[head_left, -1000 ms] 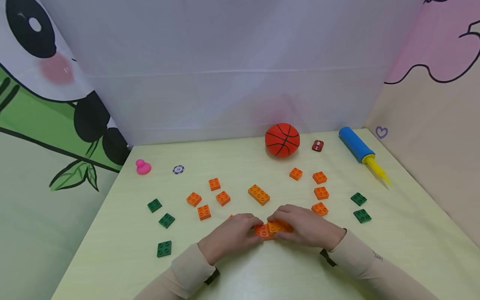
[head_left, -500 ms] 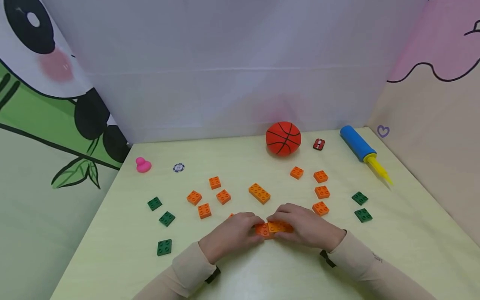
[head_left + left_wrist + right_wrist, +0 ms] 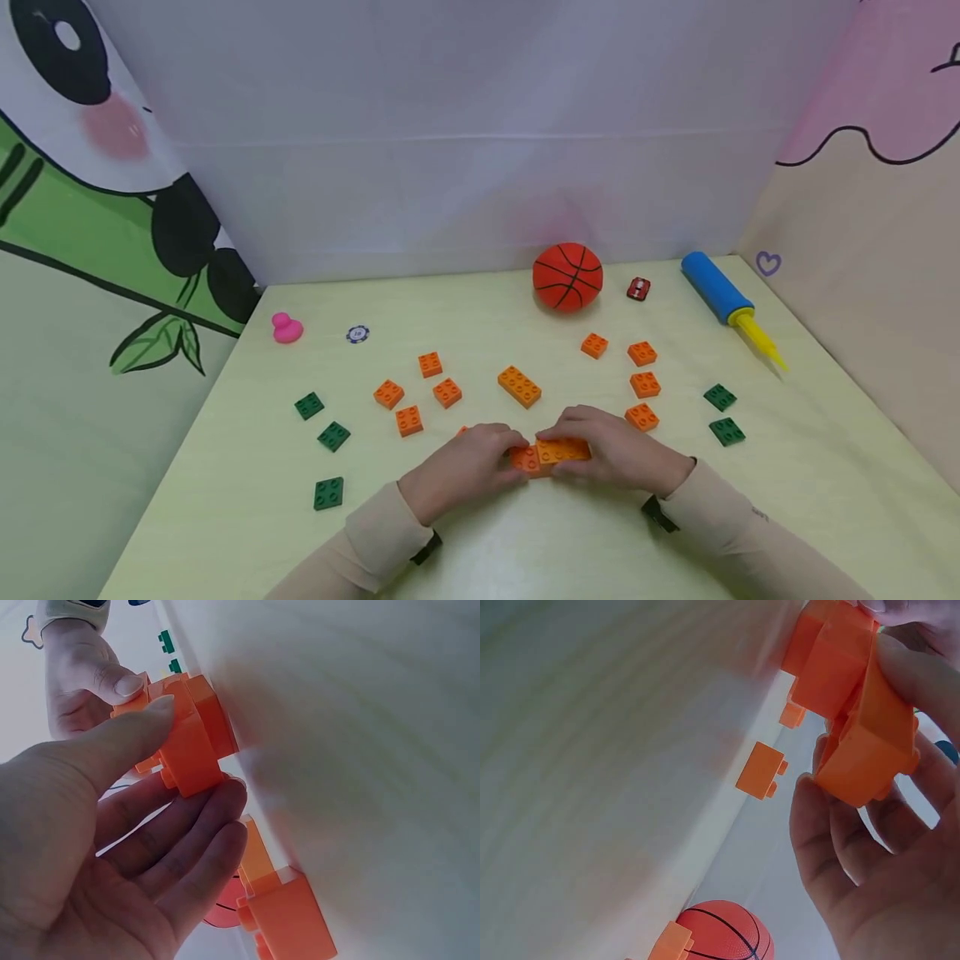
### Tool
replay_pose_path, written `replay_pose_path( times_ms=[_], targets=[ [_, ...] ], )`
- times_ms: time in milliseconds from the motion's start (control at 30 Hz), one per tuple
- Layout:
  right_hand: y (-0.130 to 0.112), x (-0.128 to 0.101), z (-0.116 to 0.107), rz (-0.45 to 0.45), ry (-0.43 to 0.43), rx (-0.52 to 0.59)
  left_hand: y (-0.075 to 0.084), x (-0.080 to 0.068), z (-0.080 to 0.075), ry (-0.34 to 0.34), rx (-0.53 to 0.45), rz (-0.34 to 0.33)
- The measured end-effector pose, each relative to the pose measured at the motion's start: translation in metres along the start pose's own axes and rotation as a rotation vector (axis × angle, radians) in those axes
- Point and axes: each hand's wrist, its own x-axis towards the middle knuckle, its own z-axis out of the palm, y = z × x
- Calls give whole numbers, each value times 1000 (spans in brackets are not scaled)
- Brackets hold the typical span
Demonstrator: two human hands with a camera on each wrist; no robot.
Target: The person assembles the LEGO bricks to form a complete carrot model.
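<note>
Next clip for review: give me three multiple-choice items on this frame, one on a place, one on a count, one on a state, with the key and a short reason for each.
1. Where does the basketball lie?
A. at the far side of the table, left of the small red toy
B. at the near edge, beside the sleeves
C. on top of the blue pump

2. How many green bricks show in the head view?
A. two
B. five
C. eight

3. What are the two hands doing?
A. lying flat and holding nothing
B. both holding the joined orange bricks
C. one holding the pink duck

Key: 1 A, the ball sits near the back wall beside the red toy. 2 B, three lie left and two right. 3 B, the left hand and right hand meet on the bricks, fingers curled round them.
</note>
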Motion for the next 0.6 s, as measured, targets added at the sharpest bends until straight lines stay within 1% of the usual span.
replay_pose_path(
  times_ms=[133,200,267,367,433,467,533,600],
  targets=[
    [-1,-2,-2,8,-4,-15,2,1,-2,-7,-6,2],
    [-1,-4,-3,34,-19,-16,2,2,-4,-24,-2,2],
    [-2,-6,-4,71,-41,-5,1,3,-9,-54,-12,-22],
    [-2,-8,-5,107,-68,10,-2,8,-21,-75,-4,-88],
    [-2,-8,-5,110,-76,13,-5,15,-31,-58,20,-129],
    [-2,-8,-5,104,-76,10,-7,20,-35,-41,43,-137],
    [-2,-7,-5,95,-73,1,-12,32,-40,-9,110,-123],
    [-2,-7,-6,86,-68,-12,-17,47,-42,0,166,-103]
  ],
)
